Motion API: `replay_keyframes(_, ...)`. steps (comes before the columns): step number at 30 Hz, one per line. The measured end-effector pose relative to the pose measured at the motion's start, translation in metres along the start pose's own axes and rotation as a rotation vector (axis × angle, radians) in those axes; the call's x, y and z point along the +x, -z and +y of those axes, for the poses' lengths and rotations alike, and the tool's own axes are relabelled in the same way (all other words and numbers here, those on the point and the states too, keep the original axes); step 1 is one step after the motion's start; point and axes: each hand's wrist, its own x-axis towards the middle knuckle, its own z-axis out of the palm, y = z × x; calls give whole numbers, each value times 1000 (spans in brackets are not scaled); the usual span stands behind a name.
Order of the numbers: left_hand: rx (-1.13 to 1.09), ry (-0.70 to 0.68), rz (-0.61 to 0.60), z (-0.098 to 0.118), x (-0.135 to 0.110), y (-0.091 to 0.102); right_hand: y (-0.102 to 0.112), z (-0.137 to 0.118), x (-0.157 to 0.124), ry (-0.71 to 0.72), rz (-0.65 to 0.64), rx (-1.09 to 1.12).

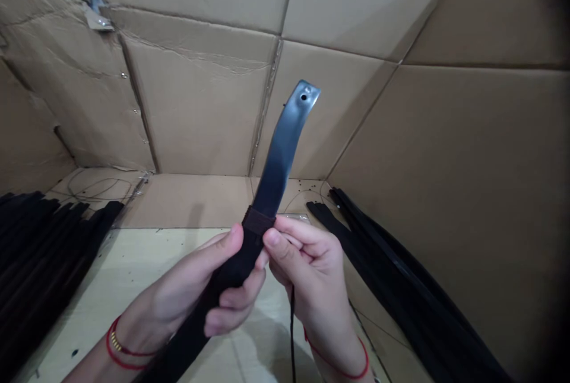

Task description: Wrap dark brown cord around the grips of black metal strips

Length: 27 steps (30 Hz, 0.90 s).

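1. The left hand [184, 294] was clenched round a black sleeve [225, 279], with the thumb on top and the fingers curled under. The sleeve covered the lower part of a steel strip [280, 151].
2. The right hand [312, 270] gripped the sleeve just below its brown band [258, 221], with the thumb pressed on the sleeve and the fingers curled in. A thin black cord [293, 335] dropped from beneath this hand, but I could not tell whether the hand held it.
3. The strip stood up between the hands, above a pale board [133, 288], tilted slightly and curving away at its bare tip, which had a small hole [304, 97]. The sleeve ran down toward the person and out of view.
4. Black strips lay in piles [40, 258] to the left and [392, 264] to the right, with cardboard [187, 116] lining the walls behind.
5. The main risk, as I judged it, was the bare steel: a loosened grip could let the curved strip spring or swing, and its edge or tip could nick a finger. Uneven pulling might also shift the band, and the loose cord could snag on a hand or a pile.
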Motion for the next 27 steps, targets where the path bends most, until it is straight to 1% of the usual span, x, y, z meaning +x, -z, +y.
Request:
replay_keyframes(2,330,-36,232,0,0,-3,-4,1,-1,-1,94,15)
replay_keyframes(3,481,-67,331,0,0,-5,-5,2,-1,-9,130,23)
replay_keyframes(4,588,-107,398,-1,1,-6,-5,2,-1,-21,152,27)
replay_keyframes(5,634,-145,431,-2,3,-7,-5,3,-1,-29,164,29)
replay_keyframes(6,628,-171,448,-4,4,-7,-4,3,0,-37,164,26)
replay_keyframes(8,538,-188,462,-7,7,-8,-1,3,2,-61,129,6)
replay_keyframes(11,393,-161,440,-8,8,-9,6,4,5,-120,33,6)
replay_keyframes(15,255,-128,424,-5,4,-9,9,7,7,-152,-3,63)
replay_keyframes(17,130,-76,345,-3,1,-6,8,9,8,-176,-63,120)
replay_keyframes(19,1,4,192,0,-2,-1,7,12,9,-205,-142,174)
replay_keyframes(20,-26,53,113,2,-2,2,7,13,9,-211,-154,181)
replay_keyframes(21,-4,78,67,2,-2,4,6,13,9,-209,-138,169)
replay_keyframes(22,70,70,64,2,0,5,6,14,9,-197,-99,147)
replay_keyframes(23,194,35,117,1,2,4,5,13,9,-179,-51,128)
replay_keyframes(24,356,-23,225,0,4,3,5,12,10,-162,-6,114)
replay_keyframes(26,703,-153,500,-6,8,-3,3,9,10,-140,39,111)
replay_keyframes(27,843,-193,607,-10,10,-6,2,7,10,-136,39,115)
